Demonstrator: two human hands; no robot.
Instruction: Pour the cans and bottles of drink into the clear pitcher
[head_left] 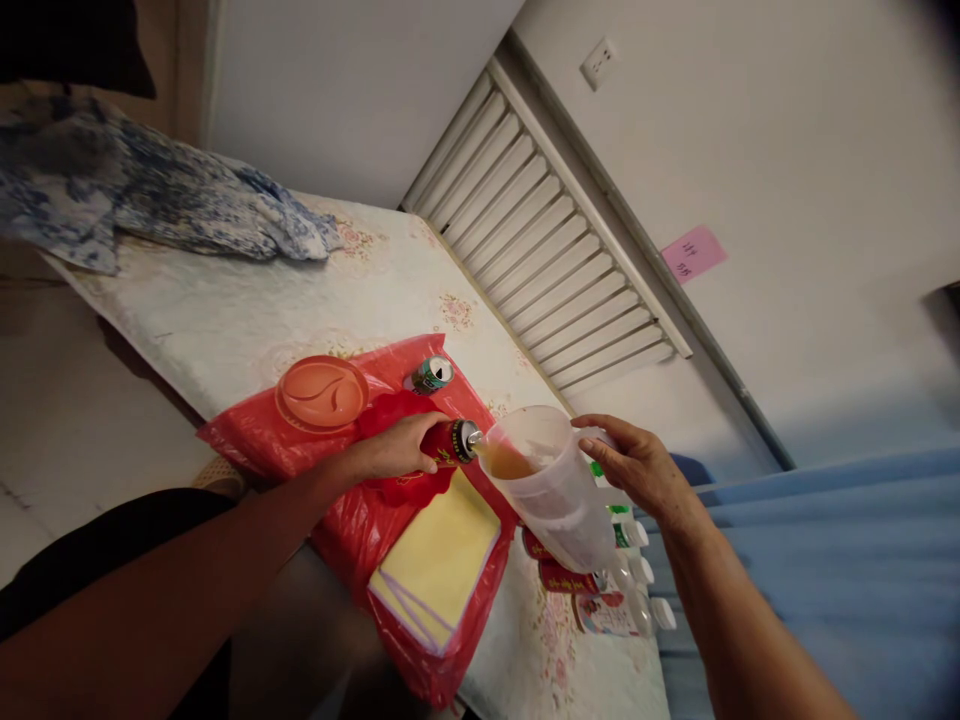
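Note:
My left hand [401, 446] is wrapped round a red drink can [446, 446], tipped so its open top meets the rim of a clear plastic pitcher [559, 500]. Brownish liquid [510, 461] shows inside the pitcher near that rim. With my right hand [637, 465] I grip the pitcher's handle, keeping the pitcher tilted toward the can. Beneath the can, a red scalloped-edged item [397, 405] is partly covered by my left hand. A folded yellow cloth [439, 560] lies just below on red plastic sheeting [352, 550].
An orange lidded bowl [322, 392] and an opened green can [430, 374] stand on the sheeting. Red cans [566, 577] and several capped bottles [637, 570] are behind the pitcher. A floral-covered table [397, 290] runs along a radiator [555, 240]; patterned fabric [210, 205] lies at its far end.

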